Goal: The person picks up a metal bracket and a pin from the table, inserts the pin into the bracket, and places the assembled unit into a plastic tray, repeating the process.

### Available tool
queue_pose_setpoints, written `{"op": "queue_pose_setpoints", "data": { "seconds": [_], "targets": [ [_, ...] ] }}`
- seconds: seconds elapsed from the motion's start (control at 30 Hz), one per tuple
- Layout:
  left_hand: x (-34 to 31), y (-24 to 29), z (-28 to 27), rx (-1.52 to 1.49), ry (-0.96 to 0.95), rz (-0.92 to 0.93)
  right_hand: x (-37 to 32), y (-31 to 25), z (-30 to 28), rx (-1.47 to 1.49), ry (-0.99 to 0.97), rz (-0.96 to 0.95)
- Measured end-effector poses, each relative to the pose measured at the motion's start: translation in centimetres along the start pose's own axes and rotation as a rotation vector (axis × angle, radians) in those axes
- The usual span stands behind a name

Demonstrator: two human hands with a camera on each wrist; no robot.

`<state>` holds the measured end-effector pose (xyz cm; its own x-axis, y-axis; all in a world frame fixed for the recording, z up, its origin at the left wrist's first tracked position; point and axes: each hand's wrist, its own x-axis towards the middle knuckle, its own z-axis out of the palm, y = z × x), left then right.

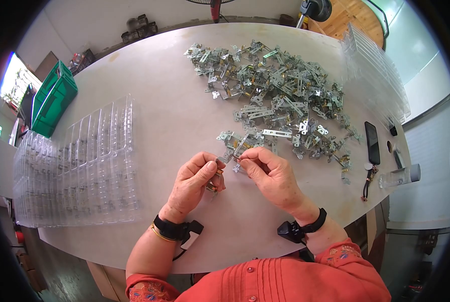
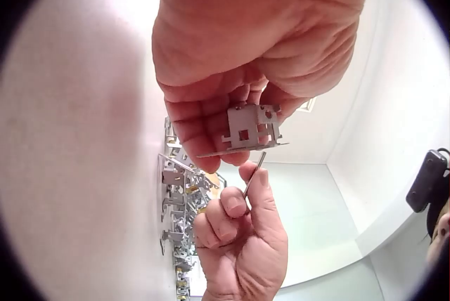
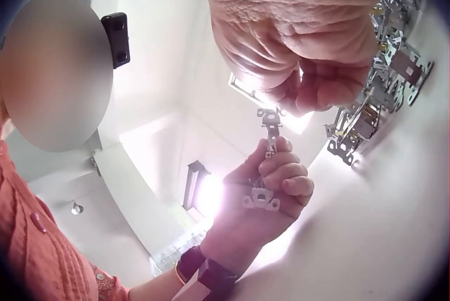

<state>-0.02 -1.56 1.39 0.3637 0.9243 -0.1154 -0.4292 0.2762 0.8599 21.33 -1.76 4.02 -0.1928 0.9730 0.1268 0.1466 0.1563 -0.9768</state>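
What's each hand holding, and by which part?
Right hand: a thin metal piece, pinched behind its free tip. Left hand: a metal bracket, partly hidden; exact part gripped unclear.

Metal brkts [image 1: 280, 83] w/ slight sheen, plastic trays [image 1: 96, 166] v. glossy, tbl [image 1: 154, 75] smooth & matt.

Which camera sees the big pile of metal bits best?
The head view: it shows nearly the whole pile of metal bits spread on the table. The left wrist view catches only a narrow strip, partly behind the right hand. The right wrist view shows just part of it, at the picture's right side.
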Motion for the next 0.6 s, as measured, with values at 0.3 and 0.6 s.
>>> {"op": "queue_pose_setpoints", "data": {
  "seconds": [0.3, 0.6],
  "targets": [
    [-0.11, -0.02, -0.70, 0.094, -0.049, 0.011, 0.02, -0.34, -0.40, -0.086, -0.014, -0.039],
    [-0.10, -0.18, -0.87, 0.151, -0.061, 0.040, 0.03, -0.67, -0.71, -0.135, -0.052, -0.025]
  ]
}}
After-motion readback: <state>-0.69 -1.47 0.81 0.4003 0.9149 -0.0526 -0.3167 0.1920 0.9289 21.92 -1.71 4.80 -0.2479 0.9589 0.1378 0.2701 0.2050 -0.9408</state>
